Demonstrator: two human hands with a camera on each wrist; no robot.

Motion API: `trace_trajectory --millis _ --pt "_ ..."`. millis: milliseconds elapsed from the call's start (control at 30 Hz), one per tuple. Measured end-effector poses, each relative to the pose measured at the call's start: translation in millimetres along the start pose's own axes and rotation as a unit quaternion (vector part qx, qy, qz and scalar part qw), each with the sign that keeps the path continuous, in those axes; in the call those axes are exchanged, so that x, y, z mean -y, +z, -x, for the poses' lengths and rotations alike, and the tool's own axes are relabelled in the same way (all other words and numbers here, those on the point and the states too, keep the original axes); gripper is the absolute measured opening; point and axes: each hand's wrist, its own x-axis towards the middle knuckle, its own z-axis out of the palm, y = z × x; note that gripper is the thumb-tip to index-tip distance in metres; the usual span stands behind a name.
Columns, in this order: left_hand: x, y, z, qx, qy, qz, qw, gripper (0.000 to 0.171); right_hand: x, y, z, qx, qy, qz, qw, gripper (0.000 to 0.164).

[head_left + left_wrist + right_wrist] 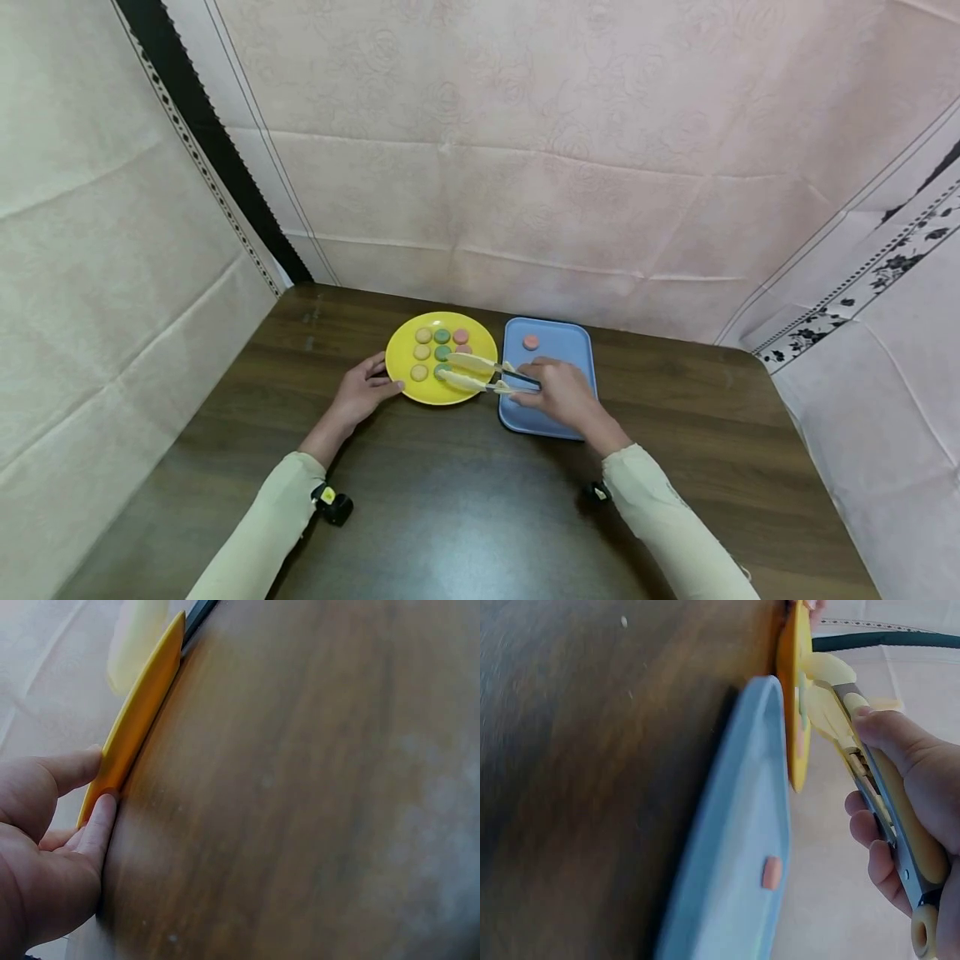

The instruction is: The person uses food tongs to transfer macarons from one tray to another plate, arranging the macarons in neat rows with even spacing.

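My left hand (pixel 363 390) holds the near-left rim of a round yellow plate (pixel 402 346), thumb over the edge and fingers below it in the left wrist view. On the plate lie small round macarons in columns: yellow (pixel 423 335), green (pixel 442 336) and pink (pixel 461 336). My right hand (pixel 558 392) grips tongs (pixel 472 362) with pale yellow tips and dark grey arms. Their spread tips hang over the plate's right side, by the lowest green macaron (pixel 441 370); whether they touch it I cannot tell. One pink macaron (pixel 531 342) sits on a blue tray (pixel 570 342).
Both the plate and tray rest on a dark wooden table (pixel 442 483), toward its back edge. The tray stands right beside the plate, under my right hand. Pale patterned cloth (pixel 487 167) hangs behind and at both sides.
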Motion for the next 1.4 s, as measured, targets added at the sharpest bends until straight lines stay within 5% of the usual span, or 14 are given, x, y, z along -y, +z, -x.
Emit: trace_trajectory --millis 533,900,1400 --pt "-1.5 1.2 -0.4 -0.005 0.006 -0.004 1.0000 0.077 -58 -60 32 -0.057 0.092 0.056 0.993 0.054" --pt "-1.8 1.4 0.3 -0.004 0.003 -0.005 1.0000 0.077 -91 -48 47 -0.016 0.157 0.039 0.987 0.055" --pt "-1.4 2.1 0.2 -0.002 0.003 -0.009 1.0000 0.077 -107 -26 50 -0.016 0.173 0.009 0.985 0.052"
